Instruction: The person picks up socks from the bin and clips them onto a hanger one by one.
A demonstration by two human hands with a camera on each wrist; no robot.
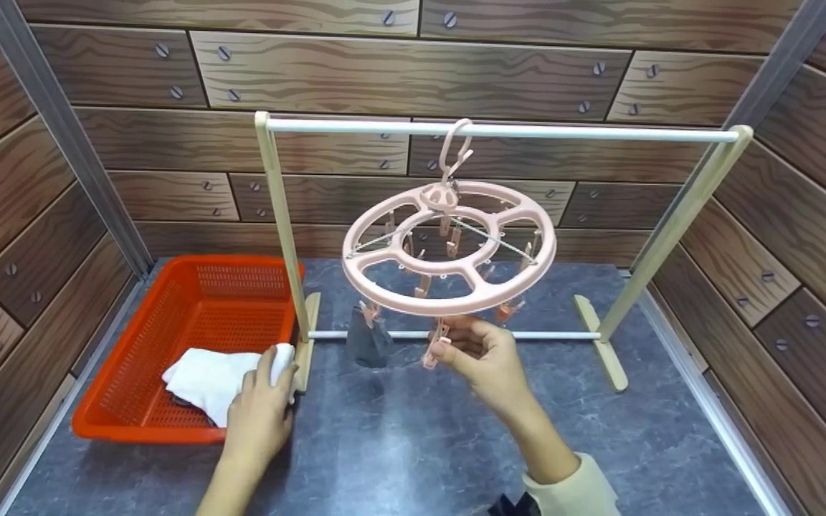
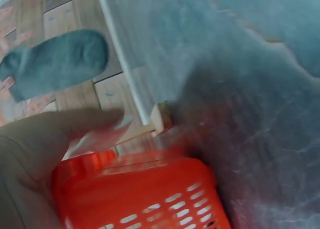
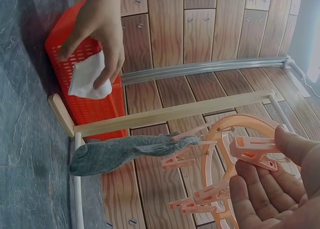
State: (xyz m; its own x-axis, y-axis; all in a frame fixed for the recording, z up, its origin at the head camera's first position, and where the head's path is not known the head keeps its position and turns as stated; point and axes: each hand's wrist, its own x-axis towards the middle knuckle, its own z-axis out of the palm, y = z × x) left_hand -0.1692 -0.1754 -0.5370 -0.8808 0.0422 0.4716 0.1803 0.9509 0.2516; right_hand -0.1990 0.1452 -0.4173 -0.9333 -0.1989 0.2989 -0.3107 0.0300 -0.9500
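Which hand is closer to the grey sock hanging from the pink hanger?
The right hand. It pinches a pink clip on the round hanger, just beside the grey sock. The left hand is farther off, gripping a white cloth at the orange basket.

We see walls on three sides, papered with a brown wood-plank print dotted with drawn screw heads. Grey metal strips run up both back corners, and a pale metal trim edges the floor where it meets the side walls. The floor is a dark grey-blue surface veined like marble. From the wrist views we meet the same plank pattern and the same veined grey surface. The light is even and soft, and the shadows on the floor are faint.
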